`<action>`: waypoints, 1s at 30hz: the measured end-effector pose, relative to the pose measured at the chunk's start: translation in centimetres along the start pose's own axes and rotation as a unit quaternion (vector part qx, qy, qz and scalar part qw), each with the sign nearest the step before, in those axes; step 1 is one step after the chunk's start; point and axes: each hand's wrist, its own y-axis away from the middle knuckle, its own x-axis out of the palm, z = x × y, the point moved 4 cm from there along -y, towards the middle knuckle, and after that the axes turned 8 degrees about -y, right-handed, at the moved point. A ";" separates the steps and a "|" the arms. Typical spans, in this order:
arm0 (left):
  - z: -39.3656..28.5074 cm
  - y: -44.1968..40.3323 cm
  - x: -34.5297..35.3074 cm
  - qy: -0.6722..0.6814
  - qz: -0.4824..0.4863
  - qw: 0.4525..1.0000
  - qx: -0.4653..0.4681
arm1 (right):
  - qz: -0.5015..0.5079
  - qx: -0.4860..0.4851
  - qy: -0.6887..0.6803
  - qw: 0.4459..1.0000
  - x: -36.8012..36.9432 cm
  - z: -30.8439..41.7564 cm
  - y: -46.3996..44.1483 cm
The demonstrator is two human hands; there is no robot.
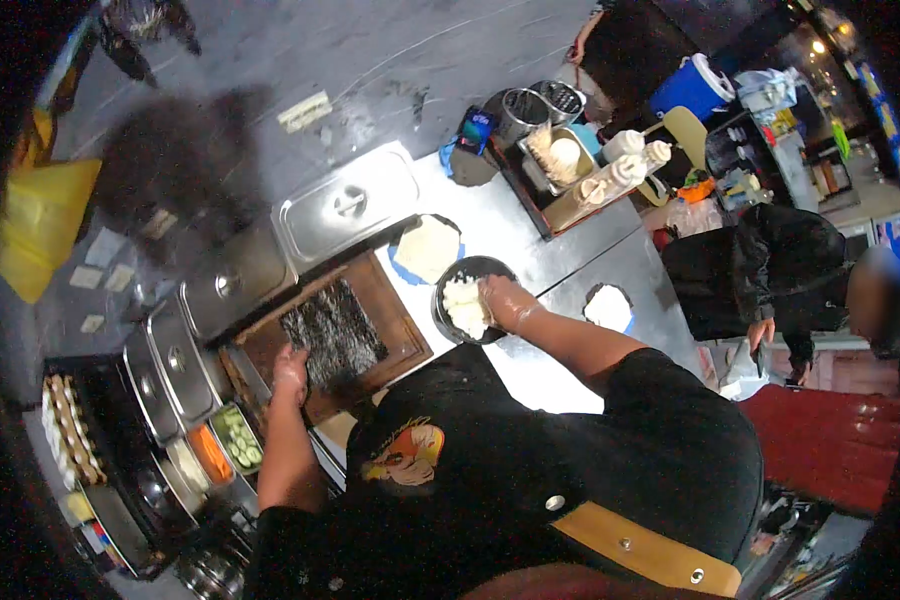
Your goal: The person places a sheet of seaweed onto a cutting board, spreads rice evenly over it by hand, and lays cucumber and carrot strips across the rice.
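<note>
A dark sheet of nori (334,333) lies on a brown wooden board (407,335). My left hand (290,374) rests at the left edge of the nori, its fingers stretched out along it. Right of the board stands a dark round bowl (490,265) with white rice (464,306) in it. My right hand (508,303), in a clear glove, reaches into this bowl; its fingers are curled into the rice and their tips are hidden.
Lidded steel pans (348,204) line the board's far side. Cut cucumber (239,439) and orange strips (209,453) fill trays at left. Squeeze bottles (625,172) stand in a caddy at back right. Another person (770,270) stands at right.
</note>
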 end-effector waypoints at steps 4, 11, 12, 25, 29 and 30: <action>-0.3 0.6 0.1 0.000 -0.020 0.998 -0.055 | -0.002 -0.004 0.043 0.999 0.0 0.4 -0.1; 1.1 -1.1 0.3 0.024 -0.066 0.997 -0.033 | -0.070 0.041 -0.059 0.995 2.2 -1.4 -1.3; 0.8 -1.0 0.3 0.021 -0.065 0.997 -0.029 | -0.074 0.043 -0.061 0.994 2.0 -1.2 -1.3; -1.6 1.1 0.3 -0.029 -0.036 0.994 -0.095 | 0.097 0.086 0.001 0.992 -1.6 0.7 -1.2; -0.5 0.6 0.2 0.017 0.019 0.996 -0.090 | 0.021 -0.014 0.016 1.000 -1.6 0.6 1.2; 0.0 0.0 0.2 0.017 0.021 0.996 -0.091 | 0.022 -0.013 0.016 1.000 -1.5 0.2 2.0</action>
